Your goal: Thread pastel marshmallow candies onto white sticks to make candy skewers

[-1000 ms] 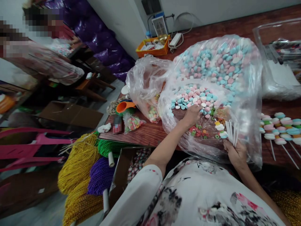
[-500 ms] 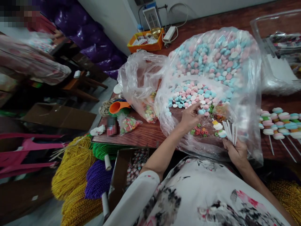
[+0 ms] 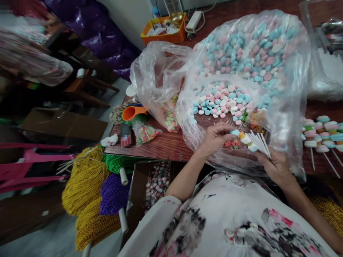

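Here, closest to the body, the right hand (image 3: 277, 165) is clenched around a bundle of white sticks (image 3: 259, 142) that fan up and leftward, and one of them already carries a few stacked candies (image 3: 245, 140) at its tip. Just left of that stick, the left hand (image 3: 215, 137) pinches a pale blue candy (image 3: 235, 132) between thumb and fingertips and brings it against the stick's end. Doing this well probably means keeping the loaded stick steady apart from the spare ones, lining the candy's centre on the tip, and pushing straight along the stick so the soft piece does not split or tilt.

Both hands work inside the mouth of a large clear plastic bag (image 3: 284, 117). Just beyond the stick lie small coloured ring candies (image 3: 232, 144), and farther in a heap of pink, blue and white candies (image 3: 227, 103). Right of the bag, finished candy skewers (image 3: 320, 134) lie in a row on the brown wooden table (image 3: 163, 146). Left of the bag sit a smaller crumpled bag (image 3: 158, 78) and an orange scoop (image 3: 132, 112). Below the table's left edge hang bundles of yellow, green and purple cord (image 3: 91, 189). Far beyond the bag stands an orange tray (image 3: 163, 33) by the wall, with purple sacks (image 3: 88, 28) and another person's patterned sleeve (image 3: 32, 64) off to the left.
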### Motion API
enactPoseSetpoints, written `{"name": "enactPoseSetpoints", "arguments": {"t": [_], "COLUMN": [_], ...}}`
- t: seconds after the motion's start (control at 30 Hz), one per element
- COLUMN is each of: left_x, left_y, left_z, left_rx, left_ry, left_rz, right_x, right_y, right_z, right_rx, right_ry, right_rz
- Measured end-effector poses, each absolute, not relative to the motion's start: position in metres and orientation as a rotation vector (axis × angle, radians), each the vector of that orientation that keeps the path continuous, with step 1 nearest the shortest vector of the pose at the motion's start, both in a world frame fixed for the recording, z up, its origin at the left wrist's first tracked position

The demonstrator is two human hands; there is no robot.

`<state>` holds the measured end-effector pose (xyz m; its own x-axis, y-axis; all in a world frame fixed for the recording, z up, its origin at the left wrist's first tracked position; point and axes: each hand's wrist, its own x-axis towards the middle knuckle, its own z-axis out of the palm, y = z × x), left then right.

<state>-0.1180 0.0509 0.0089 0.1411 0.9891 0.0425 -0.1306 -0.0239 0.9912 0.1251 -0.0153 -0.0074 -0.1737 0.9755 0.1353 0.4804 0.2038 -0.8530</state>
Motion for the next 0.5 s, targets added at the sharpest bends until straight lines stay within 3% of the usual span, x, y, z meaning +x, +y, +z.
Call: {"name": "enactPoseSetpoints", "arguments": {"t": [0.23, 0.5], "left_x": [-0.110, -0.100], "left_y": [0.046, 0.042], "left_z": [-0.001, -0.004], "left_rx": [0.770, 0.823], "left_ry": [0.988, 0.985], "left_rz": [1.172, 1.344], "right_x": [0.127, 0.131], "right_y": [-0.022, -0.017], "right_z": [-0.011, 0.005], "right_rx": [-1.365, -1.332], "right_ry": [-1.728, -1.852], "right_rz": [0.830, 0.812]}}
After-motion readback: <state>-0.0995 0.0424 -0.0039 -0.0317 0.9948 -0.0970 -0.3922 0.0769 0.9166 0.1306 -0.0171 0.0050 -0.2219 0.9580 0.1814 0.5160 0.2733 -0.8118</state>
